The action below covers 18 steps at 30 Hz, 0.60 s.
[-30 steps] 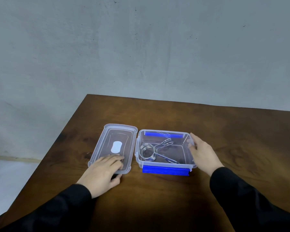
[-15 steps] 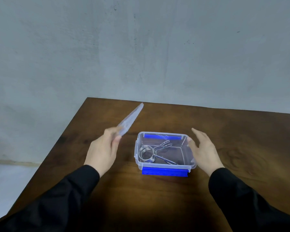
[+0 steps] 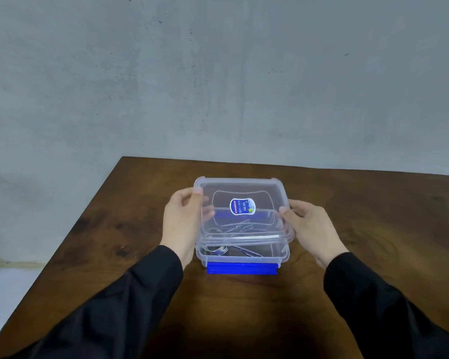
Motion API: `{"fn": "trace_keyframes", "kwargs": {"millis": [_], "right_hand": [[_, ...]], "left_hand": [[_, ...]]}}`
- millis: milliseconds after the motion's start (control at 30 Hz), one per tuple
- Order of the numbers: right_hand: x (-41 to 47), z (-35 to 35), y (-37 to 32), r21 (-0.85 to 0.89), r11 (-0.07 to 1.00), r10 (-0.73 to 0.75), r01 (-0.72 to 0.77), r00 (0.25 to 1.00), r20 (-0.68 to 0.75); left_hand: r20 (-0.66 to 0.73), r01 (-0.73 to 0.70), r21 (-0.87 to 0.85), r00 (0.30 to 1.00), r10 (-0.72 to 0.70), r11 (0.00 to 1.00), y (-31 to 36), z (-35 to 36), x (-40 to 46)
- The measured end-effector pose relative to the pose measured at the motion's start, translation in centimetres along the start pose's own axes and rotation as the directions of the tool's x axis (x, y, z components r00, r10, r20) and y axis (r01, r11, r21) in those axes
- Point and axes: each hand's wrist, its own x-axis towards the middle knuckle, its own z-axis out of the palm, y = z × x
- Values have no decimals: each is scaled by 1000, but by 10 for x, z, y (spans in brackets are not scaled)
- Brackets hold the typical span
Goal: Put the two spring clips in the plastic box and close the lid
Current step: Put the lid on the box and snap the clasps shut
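Note:
A clear plastic box (image 3: 280,253) with a blue latch (image 3: 241,268) on its near side stands on the wooden table. Metal spring clips (image 3: 218,250) lie inside it, seen through the plastic; their coils sit at the left. The clear lid (image 3: 265,226), with an oval sticker on top, hovers just above the box, tilted a little toward me. My left hand (image 3: 183,221) grips the lid's left edge. My right hand (image 3: 309,226) grips its right edge.
The brown wooden table (image 3: 373,216) ends at a left edge running diagonally from the far corner toward me. A grey wall rises behind it. Pale floor shows at the lower left.
My left hand lifted the lid from the table left of the box, swung it over and turned it sticker-side up. My right hand left the box's side and took the lid's right edge.

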Motion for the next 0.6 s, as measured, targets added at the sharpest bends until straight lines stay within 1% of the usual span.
{"fn": "trace_keyframes", "kwargs": {"millis": [100,167,300,467,600], "right_hand": [[-1,2,13,-123,990,63,-64,998,-19],[1,5,19,-209,974,89,-92,996,-23],[6,13,26,-318,938,133,-138,990,-40],[11,15,38,-378,905,197,-193,980,-29],[15,17,44,-355,907,234,-226,972,-19]], "left_hand": [[29,-45,161,999,41,986,-24,-3,1],[22,-27,214,999,23,976,-33,-4,2],[-5,32,291,999,-32,956,-45,-4,6],[12,75,335,996,-84,939,-58,-8,14],[86,85,334,989,-120,939,-56,-10,18]]}}
